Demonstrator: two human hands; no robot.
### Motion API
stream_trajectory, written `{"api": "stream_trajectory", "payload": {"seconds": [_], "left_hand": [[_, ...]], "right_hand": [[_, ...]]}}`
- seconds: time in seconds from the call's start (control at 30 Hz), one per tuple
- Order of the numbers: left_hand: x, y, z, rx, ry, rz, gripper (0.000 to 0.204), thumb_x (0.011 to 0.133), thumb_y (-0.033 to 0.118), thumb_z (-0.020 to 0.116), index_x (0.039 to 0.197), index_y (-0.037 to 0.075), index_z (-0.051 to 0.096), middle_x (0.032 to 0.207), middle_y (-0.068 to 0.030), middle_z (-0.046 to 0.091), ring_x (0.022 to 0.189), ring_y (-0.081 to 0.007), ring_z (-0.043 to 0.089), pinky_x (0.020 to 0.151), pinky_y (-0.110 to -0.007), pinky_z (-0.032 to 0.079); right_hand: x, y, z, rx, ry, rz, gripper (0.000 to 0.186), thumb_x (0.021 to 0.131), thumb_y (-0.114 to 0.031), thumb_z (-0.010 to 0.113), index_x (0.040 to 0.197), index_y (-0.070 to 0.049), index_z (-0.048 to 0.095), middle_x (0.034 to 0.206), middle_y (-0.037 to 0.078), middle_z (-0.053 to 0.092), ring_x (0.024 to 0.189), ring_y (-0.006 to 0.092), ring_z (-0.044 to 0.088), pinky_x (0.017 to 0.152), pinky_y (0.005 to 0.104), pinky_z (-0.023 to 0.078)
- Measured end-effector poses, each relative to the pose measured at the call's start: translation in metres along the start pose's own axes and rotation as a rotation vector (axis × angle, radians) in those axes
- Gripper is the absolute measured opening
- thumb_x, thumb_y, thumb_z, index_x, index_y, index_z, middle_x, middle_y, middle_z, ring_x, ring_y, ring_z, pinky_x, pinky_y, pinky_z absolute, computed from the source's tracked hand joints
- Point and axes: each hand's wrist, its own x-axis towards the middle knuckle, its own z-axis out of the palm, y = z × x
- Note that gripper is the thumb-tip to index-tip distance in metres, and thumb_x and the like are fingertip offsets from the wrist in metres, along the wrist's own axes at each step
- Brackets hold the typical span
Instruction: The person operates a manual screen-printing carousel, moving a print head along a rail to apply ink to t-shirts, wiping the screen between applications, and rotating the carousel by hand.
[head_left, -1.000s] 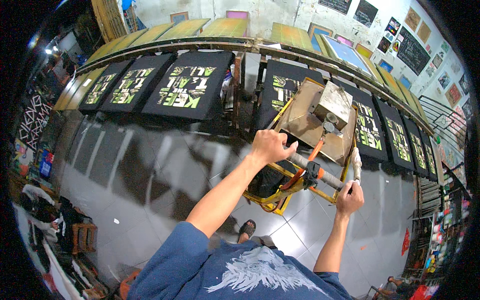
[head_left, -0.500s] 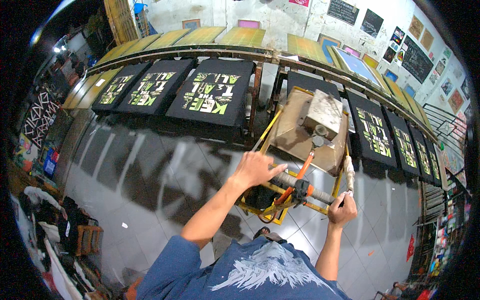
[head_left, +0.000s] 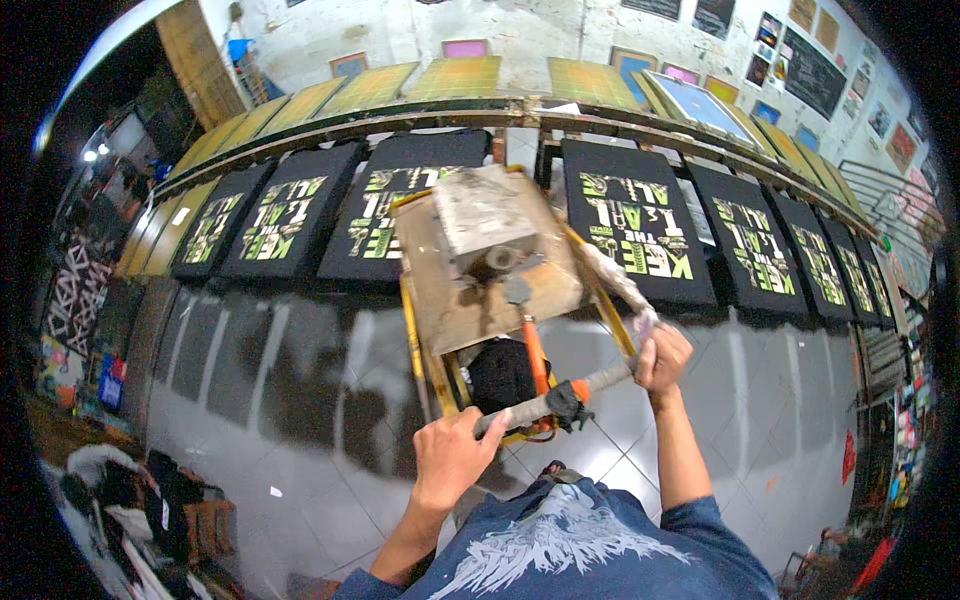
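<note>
A grey-wrapped handlebar (head_left: 520, 411) spans in front of me, part of a yellow-framed cart (head_left: 413, 335). My left hand (head_left: 455, 452) is closed round its left end, thumb lying along the bar. At the right end my right hand (head_left: 663, 357) is closed on the bar, next to a pale wrapped piece (head_left: 612, 275) of the frame. The cart carries a wide tan panel (head_left: 545, 290) with a smudged whitish metal box (head_left: 483, 215) on top. An orange rod (head_left: 535, 350) runs from the panel to the handlebar. Below the panel hangs something black (head_left: 503, 375).
Black shirts with green and white prints lie in a row on boards, including a shirt (head_left: 640, 225) right of the cart and another (head_left: 290, 215) to the left. Yellowish screens (head_left: 455, 80) line the rail behind. Grey tiles (head_left: 330, 400) cover the floor.
The cart has swung left, and its panel now overlaps a left-hand shirt, uncovering one on the right. My left hand has come nearer to me; my right hand has moved farther away.
</note>
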Motion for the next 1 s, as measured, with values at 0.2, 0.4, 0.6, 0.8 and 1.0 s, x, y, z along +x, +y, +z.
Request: {"api": "stream_trajectory", "payload": {"seconds": [0.2, 0.4, 0.6, 0.8, 1.0], "left_hand": [[0.025, -0.051, 0.020, 0.094, 0.355, -0.137, 0.043, 0.086, 0.042, 0.081, 0.065, 0.008, 0.068, 0.058, -0.0160, 0.065, 0.053, -0.0361, 0.066, 0.052, -0.045, 0.050], [0.022, -0.111, -0.004, 0.052, 0.326, -0.129, 0.040, 0.083, 0.033, 0.084, 0.062, 0.007, 0.062, 0.055, -0.0159, 0.062, 0.050, -0.0344, 0.063, 0.050, -0.042, 0.047], [0.038, -0.150, -0.018, 0.057, 0.348, 0.006, 0.041, 0.082, 0.031, 0.084, 0.060, 0.009, 0.059, 0.053, -0.0124, 0.058, 0.049, -0.0318, 0.061, 0.049, -0.041, 0.046], [0.057, -0.196, -0.043, 0.072, 0.438, 0.143, 0.039, 0.080, 0.025, 0.083, 0.058, 0.011, 0.054, 0.051, -0.0094, 0.055, 0.046, -0.0300, 0.058, 0.047, -0.039, 0.044], [0.077, -0.232, -0.061, 0.030, 0.460, 0.246, 0.033, 0.078, 0.020, 0.079, 0.059, 0.011, 0.054, 0.052, -0.0079, 0.054, 0.046, -0.0295, 0.057, 0.048, -0.038, 0.043]], "right_hand": [[0.042, 0.001, 0.070, 0.061, -0.068, -0.052, 0.007, 0.074, -0.010, 0.063, 0.071, -0.004, 0.061, 0.062, 0.012, 0.052, 0.053, 0.0314, 0.052, 0.051, 0.0415, 0.041], [0.046, -0.046, 0.106, 0.074, 0.009, -0.051, 0.017, 0.069, -0.011, 0.065, 0.062, -0.010, 0.050, 0.058, 0.008, 0.046, 0.048, 0.0283, 0.046, 0.048, 0.0402, 0.038], [0.030, -0.082, 0.106, -0.007, 0.009, 0.038, 0.020, 0.071, -0.011, 0.065, 0.061, -0.009, 0.047, 0.057, 0.008, 0.044, 0.049, 0.0279, 0.045, 0.048, 0.0401, 0.037], [0.031, -0.129, 0.131, -0.082, 0.023, 0.071, 0.023, 0.073, -0.011, 0.065, 0.061, -0.010, 0.046, 0.057, 0.008, 0.042, 0.048, 0.0282, 0.043, 0.048, 0.0407, 0.034], [0.037, -0.156, 0.151, -0.142, 0.024, 0.108, 0.025, 0.073, -0.011, 0.065, 0.062, -0.009, 0.043, 0.058, 0.009, 0.040, 0.049, 0.0289, 0.042, 0.049, 0.0414, 0.033]]}}
